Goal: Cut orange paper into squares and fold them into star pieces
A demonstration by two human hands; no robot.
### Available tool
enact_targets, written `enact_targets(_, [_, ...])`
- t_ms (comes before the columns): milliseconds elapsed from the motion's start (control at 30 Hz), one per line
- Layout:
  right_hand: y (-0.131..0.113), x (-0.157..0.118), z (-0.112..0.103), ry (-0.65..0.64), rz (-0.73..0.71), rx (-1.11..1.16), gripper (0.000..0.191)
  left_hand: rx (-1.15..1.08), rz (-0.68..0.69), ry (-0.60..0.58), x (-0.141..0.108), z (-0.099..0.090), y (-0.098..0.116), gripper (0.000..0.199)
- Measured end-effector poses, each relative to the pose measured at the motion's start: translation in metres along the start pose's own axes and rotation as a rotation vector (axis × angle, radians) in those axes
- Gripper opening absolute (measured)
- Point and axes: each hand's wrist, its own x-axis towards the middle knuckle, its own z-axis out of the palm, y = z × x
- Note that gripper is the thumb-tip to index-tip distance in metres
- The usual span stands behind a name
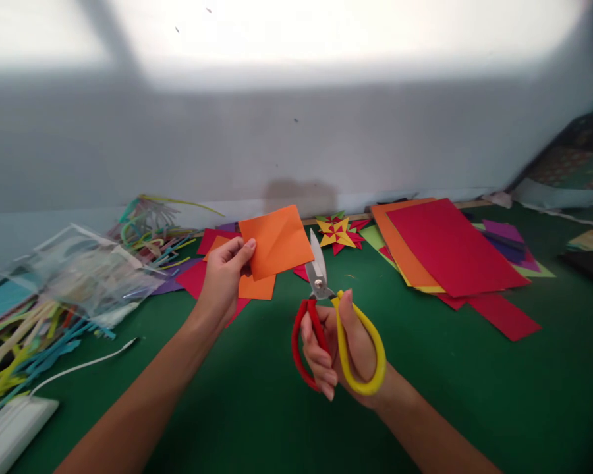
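My left hand [230, 263] pinches an orange paper square [279, 240] at its left edge, thumb in front. Faint diagonal creases cross that square. My right hand [346, 349] is wrapped round scissors [318, 280] with one red and one yellow handle. The scissor blades point up, slightly parted, close to the square's right corner; whether they touch it I cannot tell. Under and behind my left hand lie red, orange and purple paper pieces [257, 288]. A folded yellow and red paper star [337, 232] lies beyond the scissors.
Large red sheets [454, 247] lie over orange and green ones at the right, on the green table [257, 395]. At the left are clear plastic bags [89, 270], coloured paper strips [39, 342], and a white power strip [17, 428] with a cable. A pale wall stands behind.
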Motion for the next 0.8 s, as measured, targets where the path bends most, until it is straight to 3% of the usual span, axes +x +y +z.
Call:
enact_targets(367, [-0.019, -0.007, -0.003, -0.189, 0.071, 0.041, 0.094, 0.043, -0.050, -0.077, -0.003, 0.002, 0.000, 0.039])
enact_targets(533, [-0.017, -0.006, -0.002, -0.124, 0.002, -0.010, 0.094, 0.068, -0.098, -0.159, -0.006, 0.004, 0.001, 0.037])
enact_targets(800, [-0.014, -0.005, 0.003, 0.000, -0.062, -0.055, 0.088, 0.098, -0.083, -0.132, -0.011, 0.010, 0.001, 0.039])
